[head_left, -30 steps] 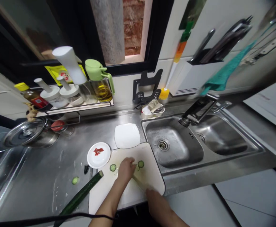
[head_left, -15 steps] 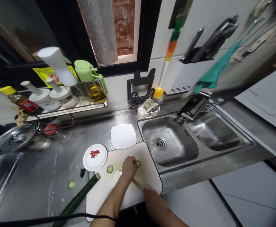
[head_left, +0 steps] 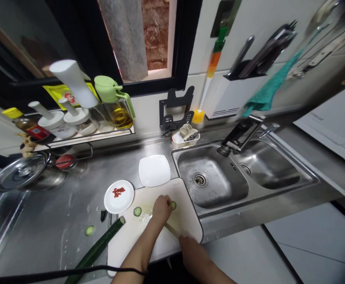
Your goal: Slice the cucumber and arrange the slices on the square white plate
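Observation:
My left hand is closed over the white cutting board, its fingertips at a cucumber slice; what lies under the fingers is mostly hidden. My right hand is wrapped round a knife, whose blade reaches toward my left hand. Another cucumber slice rests on the board. A long cucumber lies across the board's left edge, with a cut end piece and a third slice on the steel counter. Red pieces sit on a small round plate.
An empty square plate touches the board's back edge. The double sink is to the right. A spice shelf and a lidded pot stand at the left. A black cable crosses the lower left.

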